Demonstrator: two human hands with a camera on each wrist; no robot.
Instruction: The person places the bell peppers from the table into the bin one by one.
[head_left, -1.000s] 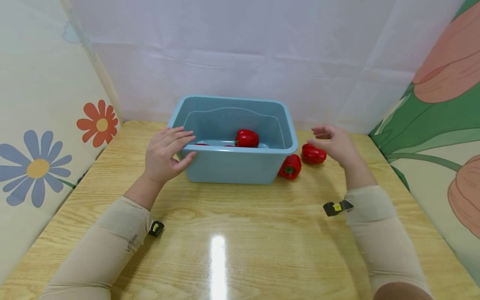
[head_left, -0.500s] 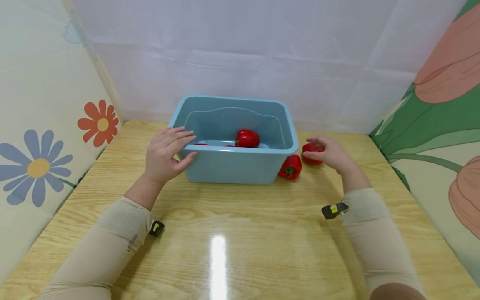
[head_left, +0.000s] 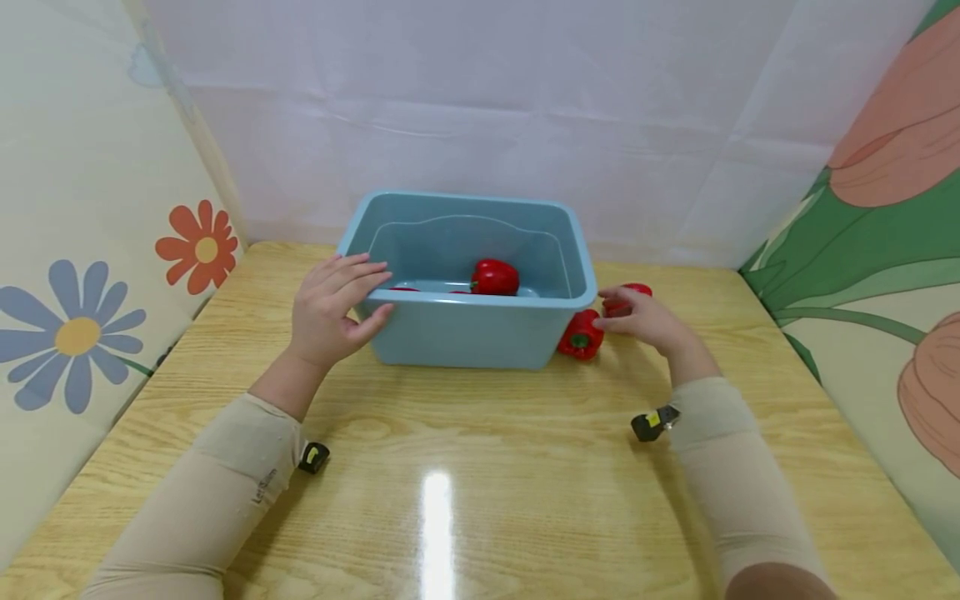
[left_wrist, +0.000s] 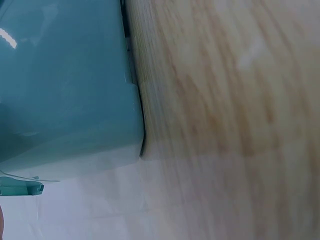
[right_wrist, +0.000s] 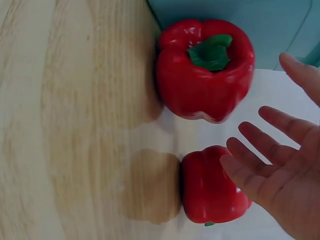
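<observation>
A light blue plastic bin (head_left: 465,337) stands near the back of the table. My left hand (head_left: 330,304) holds its front left corner, fingers over the rim and thumb outside the front wall. Inside lies a red bell pepper (head_left: 497,277); other red bits peek above the front rim, mostly hidden. Against the bin's right side is another red bell pepper (right_wrist: 207,70) with a green stem. My right hand (head_left: 645,321) hovers beside it with fingers spread, holding nothing. Partly behind that hand sits a further red bell pepper (right_wrist: 212,185), which the fingertips overlap in the right wrist view.
The wooden table (head_left: 480,433) reaches toward me, with a bright reflection on it. A white sheet (head_left: 480,100) hangs right behind the bin. Flower-patterned panels (head_left: 75,333) bound the table on left and right.
My right hand has come down and moved left, past the far pepper toward the one beside the bin. My left hand, the bin and the peppers have stayed in place.
</observation>
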